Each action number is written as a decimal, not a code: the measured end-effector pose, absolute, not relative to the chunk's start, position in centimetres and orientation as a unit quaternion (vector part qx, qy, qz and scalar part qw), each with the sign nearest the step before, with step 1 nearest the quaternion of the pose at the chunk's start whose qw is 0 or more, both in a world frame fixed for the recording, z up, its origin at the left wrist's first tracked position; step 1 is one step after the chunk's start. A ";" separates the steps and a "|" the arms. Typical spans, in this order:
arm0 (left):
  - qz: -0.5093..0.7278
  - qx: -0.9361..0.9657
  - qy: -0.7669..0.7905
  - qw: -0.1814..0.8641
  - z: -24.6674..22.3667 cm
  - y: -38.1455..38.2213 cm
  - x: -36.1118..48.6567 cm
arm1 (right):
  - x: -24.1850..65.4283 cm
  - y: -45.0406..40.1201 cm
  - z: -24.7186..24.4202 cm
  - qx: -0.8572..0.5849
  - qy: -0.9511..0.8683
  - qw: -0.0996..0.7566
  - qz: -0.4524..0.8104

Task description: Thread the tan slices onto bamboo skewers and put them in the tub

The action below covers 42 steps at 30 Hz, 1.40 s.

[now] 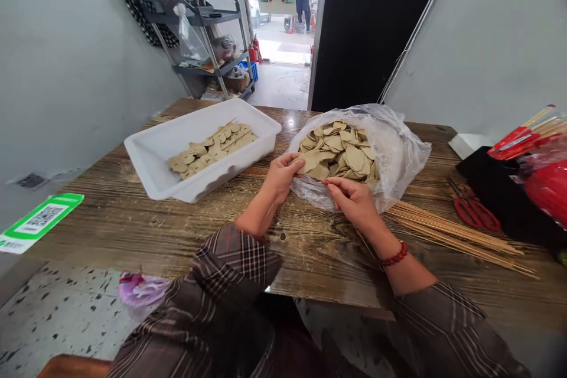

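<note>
My left hand (282,176) is closed on a thin, flat tan slice (311,160), gripped between thumb and fingers at the near left rim of a clear plastic bag (401,147). Many more tan slices (349,150) fill the bag. Close beside it, my right hand (352,198) pinches a thin wooden skewer (364,240), whose tip points toward the held slice. Whether the tip touches the slice I cannot tell. A white plastic tub (153,180) on the left holds tan slices threaded on skewers (212,150).
Loose bamboo skewers (460,236) lie right of the bag. Red-handled scissors (476,212) rest beside a black box (500,189) with red packets. A green QR-code card (42,221) is at the table's left edge. A grey shelf cart (199,41) stands behind.
</note>
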State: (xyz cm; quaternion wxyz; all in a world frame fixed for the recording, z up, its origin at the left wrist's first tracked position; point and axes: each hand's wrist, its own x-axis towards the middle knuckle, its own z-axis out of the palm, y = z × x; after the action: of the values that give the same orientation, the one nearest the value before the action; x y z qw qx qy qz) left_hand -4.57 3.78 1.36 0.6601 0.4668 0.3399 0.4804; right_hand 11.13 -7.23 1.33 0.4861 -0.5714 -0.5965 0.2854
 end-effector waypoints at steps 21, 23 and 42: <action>0.491 0.534 0.339 0.599 2.0 3.2 -4.6 | 11.4 -6.9 0.0 -0.593 -0.636 0.429 0.246; 0.491 0.550 0.345 0.581 2.0 3.3 -4.6 | 11.5 -6.9 -0.1 -0.595 -0.636 0.425 0.246; 0.485 0.525 0.345 0.609 2.1 2.6 -4.1 | 11.2 -6.8 -0.3 -0.599 -0.635 0.443 0.204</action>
State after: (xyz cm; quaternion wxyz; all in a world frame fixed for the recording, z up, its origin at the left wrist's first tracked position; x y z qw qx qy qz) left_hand -4.14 2.63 2.13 0.6088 0.5247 0.3447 0.4849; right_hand 11.21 -6.83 -0.25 0.4429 -0.5991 -0.6350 0.2043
